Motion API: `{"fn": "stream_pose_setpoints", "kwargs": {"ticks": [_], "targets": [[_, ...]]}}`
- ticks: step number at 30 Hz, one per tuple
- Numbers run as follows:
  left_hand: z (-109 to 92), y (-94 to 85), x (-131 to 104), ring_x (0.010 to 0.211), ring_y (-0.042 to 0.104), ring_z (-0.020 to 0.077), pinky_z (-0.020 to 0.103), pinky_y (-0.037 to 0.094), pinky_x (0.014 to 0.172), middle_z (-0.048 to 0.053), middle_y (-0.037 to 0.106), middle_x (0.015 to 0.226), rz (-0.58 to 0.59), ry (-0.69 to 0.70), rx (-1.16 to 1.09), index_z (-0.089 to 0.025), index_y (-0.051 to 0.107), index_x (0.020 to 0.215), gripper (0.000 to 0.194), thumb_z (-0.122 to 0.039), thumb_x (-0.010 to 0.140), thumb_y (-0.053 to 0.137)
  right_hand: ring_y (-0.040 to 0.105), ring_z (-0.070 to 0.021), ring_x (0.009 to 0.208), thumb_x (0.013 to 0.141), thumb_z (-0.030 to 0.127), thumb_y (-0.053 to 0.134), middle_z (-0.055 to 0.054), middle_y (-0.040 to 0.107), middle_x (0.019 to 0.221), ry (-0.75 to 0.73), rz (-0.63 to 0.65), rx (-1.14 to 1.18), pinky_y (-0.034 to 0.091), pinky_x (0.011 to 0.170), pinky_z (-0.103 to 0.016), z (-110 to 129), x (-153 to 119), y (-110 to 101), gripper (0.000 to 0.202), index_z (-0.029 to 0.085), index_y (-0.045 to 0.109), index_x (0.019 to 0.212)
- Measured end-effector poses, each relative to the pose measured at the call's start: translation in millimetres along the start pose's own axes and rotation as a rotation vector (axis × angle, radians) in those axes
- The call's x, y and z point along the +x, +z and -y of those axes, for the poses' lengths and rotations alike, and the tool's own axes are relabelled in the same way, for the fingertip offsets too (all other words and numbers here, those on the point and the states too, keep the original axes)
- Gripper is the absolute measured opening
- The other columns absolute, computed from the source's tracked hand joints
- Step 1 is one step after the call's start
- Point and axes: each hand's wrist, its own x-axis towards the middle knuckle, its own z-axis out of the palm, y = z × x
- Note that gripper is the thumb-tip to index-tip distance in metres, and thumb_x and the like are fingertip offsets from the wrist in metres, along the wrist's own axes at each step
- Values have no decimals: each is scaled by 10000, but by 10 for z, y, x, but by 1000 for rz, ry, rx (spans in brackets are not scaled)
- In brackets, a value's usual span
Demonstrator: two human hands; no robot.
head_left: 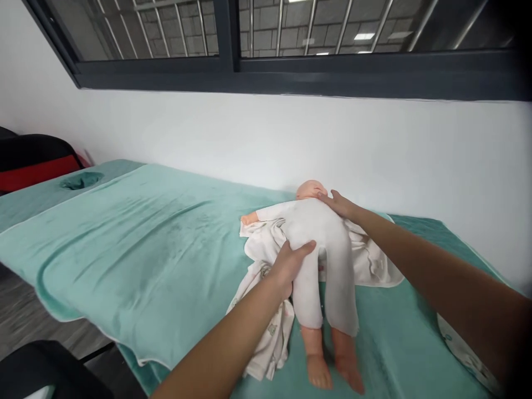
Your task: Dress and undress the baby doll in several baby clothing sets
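Observation:
A baby doll point(318, 227) in a white long-sleeved suit lies on a green-covered bed, its head towards the wall and its bare feet towards me. My left hand point(290, 263) grips the doll's side near the hip, the thumb lying across the white cloth. At the doll's neck and shoulder rests my right hand point(338, 204), its fingers partly spread and some hidden behind the head. A crumpled white printed cloth point(266, 338) is spread under and beside the doll.
The green bed cover point(137, 260) stretches left to a face hole point(82, 180). A red and black item point(37, 160) stands at the far left. A black chair point(50, 371) is at the lower left. Behind the bed are a white wall point(208, 133) and barred window. Patterned white cloth point(465, 352) lies at the right.

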Motion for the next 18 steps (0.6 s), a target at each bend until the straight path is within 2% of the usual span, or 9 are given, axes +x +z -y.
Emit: {"fn": "stream_pose_setpoints", "kwargs": {"ticks": [4, 8, 10, 13, 15, 18], "targets": [[-201, -177, -8, 998, 689, 362, 484, 598, 780, 205, 604, 1309, 19, -24, 56, -237, 415, 1436, 869, -638, 707, 666, 546, -395, 1246, 701, 837, 545, -292, 389, 1498, 4, 67, 8, 486, 979, -478, 193, -33, -27, 1203, 51, 191, 1540], [-552, -558, -159, 956, 703, 371, 513, 598, 774, 197, 687, 1154, -3, 48, 181, -177, 533, 1342, 792, -650, 717, 648, 533, -393, 1259, 689, 821, 581, -269, 421, 1487, -3, 97, 49, 475, 999, -489, 586, -139, 98, 1200, 71, 197, 1543], [-737, -808, -269, 904, 714, 359, 517, 598, 736, 173, 725, 1023, -63, 86, 238, -171, 626, 1207, 672, -633, 721, 654, 511, -400, 1277, 696, 790, 607, -263, 425, 1486, -30, 96, 88, 454, 1021, -497, 825, -185, 245, 1162, 70, 235, 1529], [-950, -1224, -417, 798, 721, 315, 484, 598, 674, 126, 738, 865, -231, 131, 291, -186, 679, 1046, 545, -603, 695, 684, 500, -402, 1286, 728, 732, 632, -262, 445, 1471, -138, 132, 148, 443, 1033, -481, 1163, -190, 554, 1020, 75, 365, 1461], [-1035, -1513, -483, 770, 717, 301, 464, 595, 665, 112, 737, 823, -305, 95, 303, -191, 685, 1010, 521, -585, 668, 706, 507, -395, 1278, 746, 689, 651, -250, 489, 1436, -211, 177, 179, 441, 1037, -468, 1346, -132, 795, 912, 93, 439, 1403], [-1103, -1931, -523, 809, 715, 323, 469, 590, 686, 132, 737, 830, -330, -28, 307, -185, 694, 1008, 525, -575, 657, 709, 483, -381, 1297, 763, 622, 681, -205, 536, 1402, -302, 237, 219, 412, 1067, -478, 1557, 39, 1158, 813, 135, 459, 1375]]}}
